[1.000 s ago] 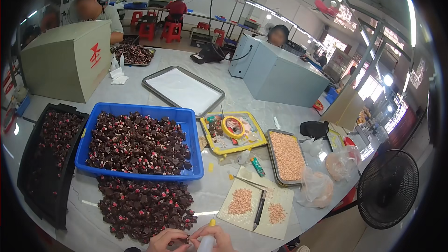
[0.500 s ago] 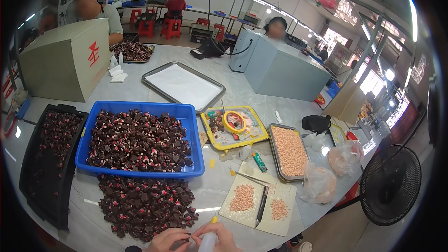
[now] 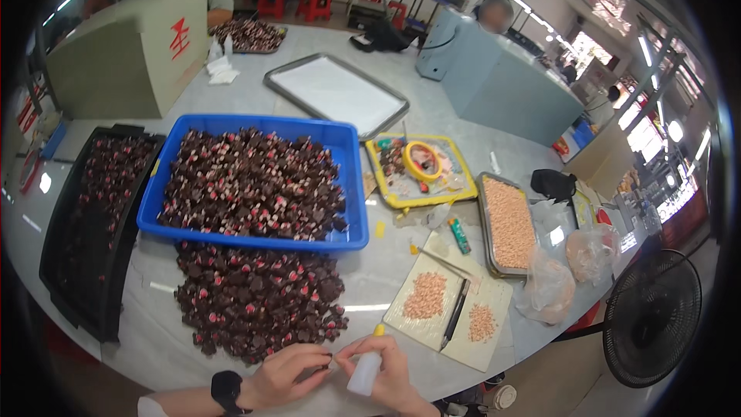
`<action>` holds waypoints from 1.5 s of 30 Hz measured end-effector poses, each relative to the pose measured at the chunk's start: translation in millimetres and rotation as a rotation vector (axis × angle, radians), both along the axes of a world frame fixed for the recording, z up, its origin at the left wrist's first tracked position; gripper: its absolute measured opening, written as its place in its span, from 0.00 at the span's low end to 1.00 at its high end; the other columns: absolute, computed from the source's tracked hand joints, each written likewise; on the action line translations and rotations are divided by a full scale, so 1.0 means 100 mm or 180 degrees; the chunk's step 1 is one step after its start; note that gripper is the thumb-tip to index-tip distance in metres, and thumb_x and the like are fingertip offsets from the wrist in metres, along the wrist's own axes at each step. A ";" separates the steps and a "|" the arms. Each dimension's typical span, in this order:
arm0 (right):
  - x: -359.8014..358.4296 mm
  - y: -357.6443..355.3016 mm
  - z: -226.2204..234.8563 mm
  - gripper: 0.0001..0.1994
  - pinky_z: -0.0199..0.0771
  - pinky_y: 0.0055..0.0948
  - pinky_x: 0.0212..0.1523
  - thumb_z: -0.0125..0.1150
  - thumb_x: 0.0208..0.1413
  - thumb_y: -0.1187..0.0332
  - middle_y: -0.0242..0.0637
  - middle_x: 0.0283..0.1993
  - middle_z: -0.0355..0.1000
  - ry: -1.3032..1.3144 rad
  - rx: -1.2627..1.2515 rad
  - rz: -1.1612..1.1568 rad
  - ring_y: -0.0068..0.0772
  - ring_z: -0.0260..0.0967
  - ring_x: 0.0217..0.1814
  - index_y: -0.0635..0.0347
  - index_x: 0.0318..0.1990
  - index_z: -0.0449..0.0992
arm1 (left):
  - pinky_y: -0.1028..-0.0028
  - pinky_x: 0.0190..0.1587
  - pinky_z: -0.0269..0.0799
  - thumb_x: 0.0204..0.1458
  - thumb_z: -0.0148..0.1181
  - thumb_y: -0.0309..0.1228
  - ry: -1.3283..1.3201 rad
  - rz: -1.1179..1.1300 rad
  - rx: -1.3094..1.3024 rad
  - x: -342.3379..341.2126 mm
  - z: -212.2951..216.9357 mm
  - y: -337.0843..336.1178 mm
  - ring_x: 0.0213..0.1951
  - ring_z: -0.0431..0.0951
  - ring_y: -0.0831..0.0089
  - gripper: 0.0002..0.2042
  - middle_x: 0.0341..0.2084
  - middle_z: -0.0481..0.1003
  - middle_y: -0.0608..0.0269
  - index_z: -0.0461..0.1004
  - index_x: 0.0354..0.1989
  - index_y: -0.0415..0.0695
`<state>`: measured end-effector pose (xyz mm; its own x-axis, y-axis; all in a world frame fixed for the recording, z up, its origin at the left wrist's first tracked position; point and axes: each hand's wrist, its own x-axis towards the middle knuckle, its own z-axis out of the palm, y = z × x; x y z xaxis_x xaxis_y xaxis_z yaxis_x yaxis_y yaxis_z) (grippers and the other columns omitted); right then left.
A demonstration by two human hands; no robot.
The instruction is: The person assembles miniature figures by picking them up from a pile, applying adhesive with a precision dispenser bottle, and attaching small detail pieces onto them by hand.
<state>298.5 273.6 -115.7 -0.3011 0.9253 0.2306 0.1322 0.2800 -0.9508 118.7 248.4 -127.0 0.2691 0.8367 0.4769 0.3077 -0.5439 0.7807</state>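
Observation:
My left hand (image 3: 282,378), with a dark watch (image 3: 227,391) at its wrist, pinches a small dark brown piece (image 3: 330,363) between its fingertips. Against my palm, my right hand (image 3: 394,374) grips a whitish squeeze bottle (image 3: 364,374) with a yellow tip (image 3: 379,330). The right fingertips come close to the dark piece; whether they touch it I cannot tell. Just beyond my hands lies a heap of dark brown pieces (image 3: 258,301) with pink and red spots. A cream board (image 3: 409,316) to the right bears two small piles of pale pink bits, a black pen-like tool (image 3: 455,315) and tweezers (image 3: 448,263).
Similar pieces fill a blue tub (image 3: 251,243) and a black tray (image 3: 100,139). Farther off are a white-lined tray (image 3: 340,96), a yellow-rimmed tray (image 3: 432,199) with a tape roll, and a tray of pink bits (image 3: 509,224). A black fan (image 3: 652,316) stands right. Two people sit opposite behind boxes.
The whole scene has shifted up and slightly right in the picture, showing more of both my forearms and the watch. My hands keep the same hold on the piece and the bottle.

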 end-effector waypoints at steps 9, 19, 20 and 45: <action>-0.03 0.07 0.04 0.18 0.68 0.22 0.35 0.59 0.43 0.84 0.41 0.32 0.69 0.0115 -0.0395 0.0177 0.24 0.67 0.33 0.60 0.37 0.56 | 0.72 0.33 0.72 0.39 0.62 0.20 -0.0270 0.0055 0.0174 0.00 -0.06 0.07 0.31 0.74 0.64 0.14 0.34 0.71 0.56 0.69 0.37 0.36; -0.08 0.01 -0.02 0.20 0.66 0.21 0.34 0.61 0.42 0.83 0.40 0.29 0.70 0.0178 -0.0474 -0.0061 0.25 0.67 0.30 0.58 0.37 0.55 | 0.73 0.32 0.73 0.39 0.61 0.20 0.0364 0.0157 0.0733 -0.04 -0.15 0.00 0.32 0.74 0.64 0.14 0.34 0.70 0.55 0.70 0.37 0.34; -0.06 0.00 -0.02 0.20 0.68 0.23 0.35 0.61 0.42 0.84 0.42 0.30 0.70 0.0223 -0.0532 -0.0043 0.27 0.68 0.32 0.59 0.37 0.55 | 0.73 0.32 0.73 0.39 0.61 0.20 0.0354 0.0154 0.0723 -0.03 -0.14 0.01 0.32 0.74 0.64 0.14 0.34 0.70 0.55 0.70 0.37 0.34; 0.03 0.05 0.00 0.18 0.70 0.34 0.38 0.59 0.42 0.80 0.48 0.37 0.73 -0.0649 0.1649 0.0066 0.47 0.70 0.40 0.57 0.35 0.55 | 0.75 0.32 0.72 0.39 0.63 0.20 -0.0483 -0.0021 -0.0346 -0.05 0.05 0.05 0.31 0.74 0.68 0.17 0.33 0.72 0.56 0.70 0.40 0.36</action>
